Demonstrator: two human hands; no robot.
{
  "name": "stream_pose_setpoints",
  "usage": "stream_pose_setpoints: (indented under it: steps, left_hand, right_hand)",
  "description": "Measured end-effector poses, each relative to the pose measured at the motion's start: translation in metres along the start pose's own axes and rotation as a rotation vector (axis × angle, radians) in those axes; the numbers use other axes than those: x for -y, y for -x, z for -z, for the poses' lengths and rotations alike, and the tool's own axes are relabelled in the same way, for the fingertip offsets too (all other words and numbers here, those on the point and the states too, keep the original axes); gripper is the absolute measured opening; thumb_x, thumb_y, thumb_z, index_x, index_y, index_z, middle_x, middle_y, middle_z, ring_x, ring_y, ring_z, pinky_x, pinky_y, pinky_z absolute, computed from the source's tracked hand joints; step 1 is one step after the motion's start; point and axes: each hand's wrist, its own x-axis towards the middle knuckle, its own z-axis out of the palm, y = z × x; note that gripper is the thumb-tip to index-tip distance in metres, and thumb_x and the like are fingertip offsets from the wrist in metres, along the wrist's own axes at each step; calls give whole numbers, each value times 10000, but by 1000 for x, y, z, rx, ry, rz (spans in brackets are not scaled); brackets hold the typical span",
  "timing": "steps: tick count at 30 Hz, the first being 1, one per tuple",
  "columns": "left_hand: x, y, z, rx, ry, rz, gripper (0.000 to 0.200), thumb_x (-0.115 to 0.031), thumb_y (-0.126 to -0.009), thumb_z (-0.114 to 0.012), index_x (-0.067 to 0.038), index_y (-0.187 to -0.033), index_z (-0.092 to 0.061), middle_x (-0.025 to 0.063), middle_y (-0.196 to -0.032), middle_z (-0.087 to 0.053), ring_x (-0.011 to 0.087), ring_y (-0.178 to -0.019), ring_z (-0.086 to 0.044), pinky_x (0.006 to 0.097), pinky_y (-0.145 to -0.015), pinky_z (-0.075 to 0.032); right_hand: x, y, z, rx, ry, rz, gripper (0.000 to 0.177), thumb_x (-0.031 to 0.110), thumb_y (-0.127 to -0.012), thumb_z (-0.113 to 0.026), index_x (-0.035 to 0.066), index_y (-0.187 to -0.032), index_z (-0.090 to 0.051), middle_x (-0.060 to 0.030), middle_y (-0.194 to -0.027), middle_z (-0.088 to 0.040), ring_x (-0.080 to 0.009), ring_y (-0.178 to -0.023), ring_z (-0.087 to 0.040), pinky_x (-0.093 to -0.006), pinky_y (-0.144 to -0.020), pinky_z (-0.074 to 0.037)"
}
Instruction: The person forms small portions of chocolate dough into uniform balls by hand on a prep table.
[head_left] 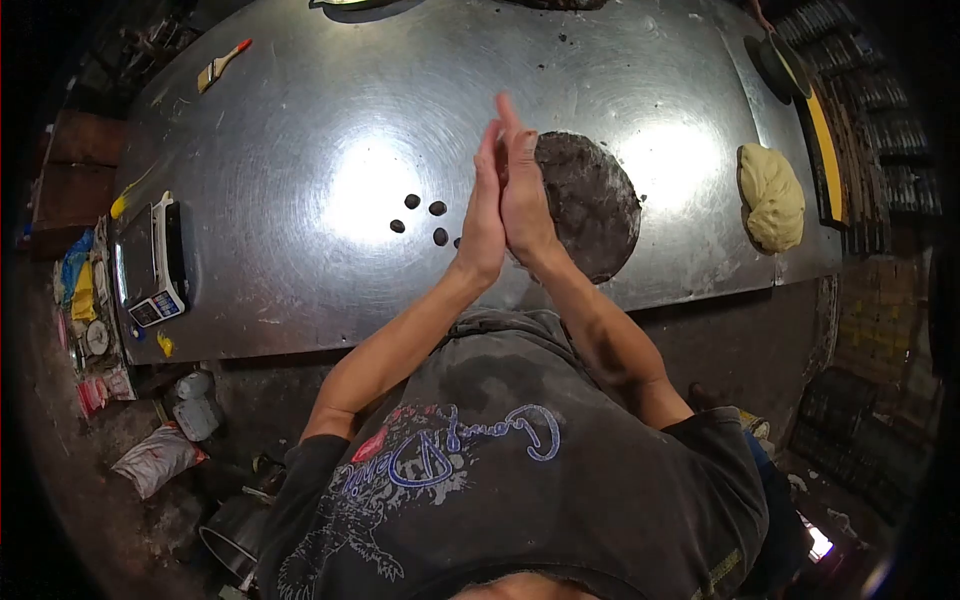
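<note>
My left hand (484,225) and my right hand (525,200) are pressed palm to palm above the metal table, fingers stretched out and pointing away from me. Whatever lies between the palms, if anything, is hidden. Just right of my right hand, and partly covered by it, lies a large round slab of dark brown dough (597,212). Left of my left hand, several small dark dough balls (438,208) sit loosely grouped on the metal, one of them partly hidden by that hand.
A kitchen scale (158,262) stands at the table's left edge, with a brush (222,67) farther back. On the right rest a mound of pale yellow dough (771,198) and a dark round pan (777,70). The steel table (300,120) ends just before my body.
</note>
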Motion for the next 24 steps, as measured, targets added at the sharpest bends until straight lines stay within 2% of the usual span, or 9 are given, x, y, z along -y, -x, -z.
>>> stream_pose_setpoints:
  steps: [1,4,5,8,9,12,16,19,24]
  left_hand:
    - [-6,5,0,88,143,-4,743,-639,-1038,-157,-173,-1615,-108,114,-1643,-208,267,-1510,-193,418,-1235,-167]
    - [-38,1,4,84,664,-20,753,-653,-1031,-162,-182,-1615,-111,99,-1646,-206,268,-1516,-179,421,-1232,-189]
    - [-47,-2,-6,-93,656,-13,905,-736,-985,-154,-60,-1586,-187,124,-1632,-240,276,-1501,-236,400,-1221,-217]
    - [-31,0,-42,-256,537,-105,821,-709,-1001,-183,-146,-1597,-185,89,-1632,-252,268,-1467,-307,419,-1211,-253]
    - [-25,4,-38,-237,533,-42,822,-711,-1000,-184,-145,-1595,-195,89,-1625,-268,264,-1464,-317,416,-1209,-258]
    - [-8,17,2,-11,592,337,885,-740,-983,-171,-89,-1578,-243,113,-1589,-344,245,-1471,-317,389,-1204,-256]
    - [-12,9,15,3,955,328,825,-692,-1011,-192,-86,-1561,-293,68,-1570,-392,231,-1436,-381,399,-1192,-297]
    - [2,7,20,-102,859,404,853,-695,-999,-164,-42,-1520,-336,119,-1555,-403,253,-1417,-416,401,-1180,-348]
    - [5,-1,39,-261,812,292,861,-701,-977,-193,-40,-1518,-303,180,-1550,-387,304,-1414,-417,425,-1172,-380]
  right_hand:
    - [7,3,6,32,262,94,714,540,-1075,-136,53,-1595,-189,-178,-1664,-131,-322,-1537,-110,-445,-1231,-71]
    - [2,18,11,103,584,399,687,484,-1080,-122,26,-1589,-186,-220,-1649,-158,-355,-1544,-73,-542,-1211,47]
    - [6,26,4,195,557,407,690,483,-1077,-119,21,-1584,-199,-192,-1661,-135,-341,-1548,-58,-549,-1207,69]
    - [26,25,-11,272,479,536,697,495,-1074,-151,18,-1577,-222,-168,-1672,-107,-337,-1549,-58,-529,-1210,91]
    - [19,13,-9,259,393,561,708,514,-1070,-193,18,-1573,-243,-149,-1678,-93,-344,-1550,0,-553,-1195,120]
    - [5,-11,5,-26,1002,459,703,519,-1067,-224,30,-1570,-262,-158,-1676,-92,-351,-1545,65,-592,-1168,156]
    - [-10,11,0,44,1192,416,666,500,-1070,-244,54,-1560,-308,-164,-1674,-99,-352,-1539,86,-616,-1148,175]
    - [5,15,1,19,634,393,548,400,-1080,-269,69,-1486,-426,-179,-1582,-302,-333,-1479,-166,-513,-1191,-46]
    - [19,22,5,-51,212,138,270,132,-1004,-536,50,-1257,-587,-134,-1201,-553,-296,-1143,-525,-389,-994,-407]
